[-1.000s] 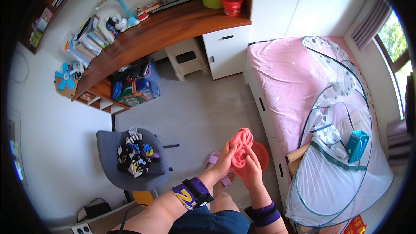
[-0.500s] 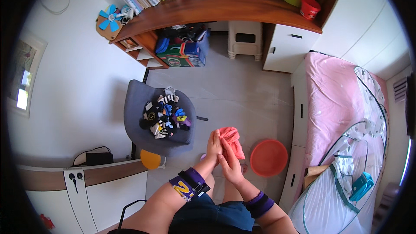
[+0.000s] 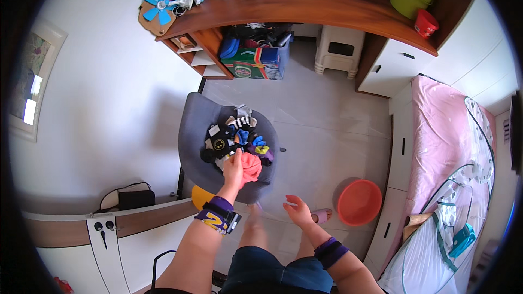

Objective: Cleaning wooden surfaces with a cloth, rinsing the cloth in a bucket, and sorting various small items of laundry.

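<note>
Left hand [image 3: 233, 171] grips cloth [image 3: 251, 166] by left side, over chair [image 3: 197, 125], beside garment pile [image 3: 220, 144] (seat likely serves as shelf). Right hand [image 3: 299, 212] empty, loosely spread, near basin [image 3: 359, 202]; soft bundle apparently needs one hand.

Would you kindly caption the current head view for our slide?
Left hand holds a crumpled coral cloth at a grey, curved chair; the open right hand is empty.
</note>
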Tool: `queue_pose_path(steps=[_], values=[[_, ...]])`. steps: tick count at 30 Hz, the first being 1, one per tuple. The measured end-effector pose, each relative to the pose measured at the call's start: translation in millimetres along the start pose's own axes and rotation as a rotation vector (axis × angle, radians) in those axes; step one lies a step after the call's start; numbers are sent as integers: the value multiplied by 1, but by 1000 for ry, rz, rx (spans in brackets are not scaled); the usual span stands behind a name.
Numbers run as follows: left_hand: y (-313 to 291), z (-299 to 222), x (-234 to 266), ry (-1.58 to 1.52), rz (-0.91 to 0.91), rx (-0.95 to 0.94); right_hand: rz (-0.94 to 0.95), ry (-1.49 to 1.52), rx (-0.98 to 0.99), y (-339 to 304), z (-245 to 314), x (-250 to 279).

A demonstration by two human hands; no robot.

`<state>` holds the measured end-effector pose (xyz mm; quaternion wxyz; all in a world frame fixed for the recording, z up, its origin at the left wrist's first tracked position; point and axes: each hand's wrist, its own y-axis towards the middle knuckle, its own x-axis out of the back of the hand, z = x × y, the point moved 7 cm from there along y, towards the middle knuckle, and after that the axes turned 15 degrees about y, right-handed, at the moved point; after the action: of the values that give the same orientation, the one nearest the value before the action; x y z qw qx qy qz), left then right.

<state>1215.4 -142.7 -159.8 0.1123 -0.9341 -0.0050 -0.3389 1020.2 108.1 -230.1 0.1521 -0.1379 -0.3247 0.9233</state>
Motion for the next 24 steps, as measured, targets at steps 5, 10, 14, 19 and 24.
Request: queue_pose_path(steps=[5,10,14,19,24], values=[[87,53,85,344,-89,-34,-258,68,-270,37,-76,-41],[155,118,172,619,-20,113,-419,539,-580,47,-78,-120],[192,148,194,831,118,181,-452,719,-603,64,-74,-146],[222,182,190,699,468,176,-488,812,-739,76,-73,-159],[236,178,179,654,465,149,-527,717,-655,73,-75,-156]])
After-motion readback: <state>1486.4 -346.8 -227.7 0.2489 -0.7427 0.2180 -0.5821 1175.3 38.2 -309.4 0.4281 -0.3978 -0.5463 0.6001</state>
